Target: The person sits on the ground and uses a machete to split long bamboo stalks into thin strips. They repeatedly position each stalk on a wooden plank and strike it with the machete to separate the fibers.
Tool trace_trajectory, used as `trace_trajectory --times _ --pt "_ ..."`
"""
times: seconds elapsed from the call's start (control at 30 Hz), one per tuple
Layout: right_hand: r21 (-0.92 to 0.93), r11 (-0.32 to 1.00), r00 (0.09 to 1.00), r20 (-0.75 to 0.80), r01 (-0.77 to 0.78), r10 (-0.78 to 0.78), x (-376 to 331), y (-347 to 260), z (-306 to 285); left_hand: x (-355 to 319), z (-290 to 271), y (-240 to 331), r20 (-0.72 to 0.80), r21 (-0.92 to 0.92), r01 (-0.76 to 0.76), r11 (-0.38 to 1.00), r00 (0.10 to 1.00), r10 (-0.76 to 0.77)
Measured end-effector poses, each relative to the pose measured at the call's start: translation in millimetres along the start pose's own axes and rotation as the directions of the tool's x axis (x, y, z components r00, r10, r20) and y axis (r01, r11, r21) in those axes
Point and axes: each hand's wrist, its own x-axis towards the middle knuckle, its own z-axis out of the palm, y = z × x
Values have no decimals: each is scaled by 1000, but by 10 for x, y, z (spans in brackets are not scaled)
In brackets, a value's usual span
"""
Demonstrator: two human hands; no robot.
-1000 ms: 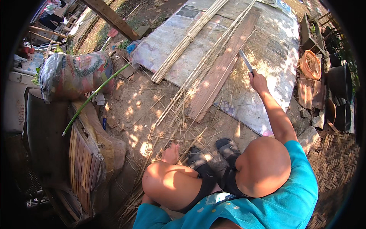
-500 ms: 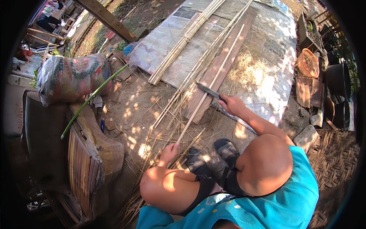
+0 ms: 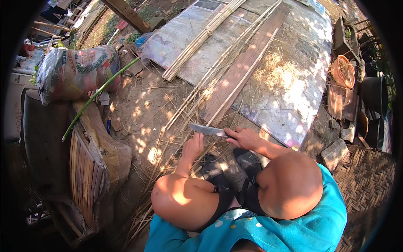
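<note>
In my right hand (image 3: pixel 244 138) is a knife (image 3: pixel 208 129), its dark handle gripped and its wide blade pointing left. The blade lies across the near end of a long, thin bamboo strip (image 3: pixel 247 74), just in front of my left hand (image 3: pixel 193 146). My left fingers are closed on that near end, partly hidden by the blade. From there the strip runs away along the right edge of a brown wooden plank (image 3: pixel 232 80). Left of the plank lie loose bamboo strips (image 3: pixel 222 67), and farther left a tied bundle of strips (image 3: pixel 191 45).
A pale sheet (image 3: pixel 289 98) lies under the plank, with a heap of shavings (image 3: pixel 277 72) on it. To the left are a filled sack (image 3: pixel 77 69), a green stalk (image 3: pixel 100 90) and a wooden bench-like piece (image 3: pixel 94 161). An orange basket (image 3: pixel 342 71) and stones (image 3: pixel 334 153) are at right.
My right hand has drawn the knife from over the plank back toward my left hand. My left hand has risen slightly forward, and the strip has shifted to the plank's right edge.
</note>
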Motion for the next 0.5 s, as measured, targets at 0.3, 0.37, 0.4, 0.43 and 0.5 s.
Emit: trace_trajectory --times 0.3,0.37,0.4,0.43,0.5 --pt "-53 978 970 -150 -201 191 399 686 -719 160 -146 -40 155 -169 31 985 988 -4" --pt "-66 997 993 107 51 -44 -52 -282 -197 323 -186 -15 133 -236 41 971 991 -9" --pt "-55 992 984 142 114 -105 -126 -348 -108 252 -143 -20 98 -232 23 972 995 -1" --pt "-36 983 969 178 179 -170 -197 -401 -32 148 -106 -40 63 -226 11 974 998 4" --pt "-41 994 991 95 100 -95 -139 -222 42 -165 -121 -203 109 -241 66 968 993 -41"
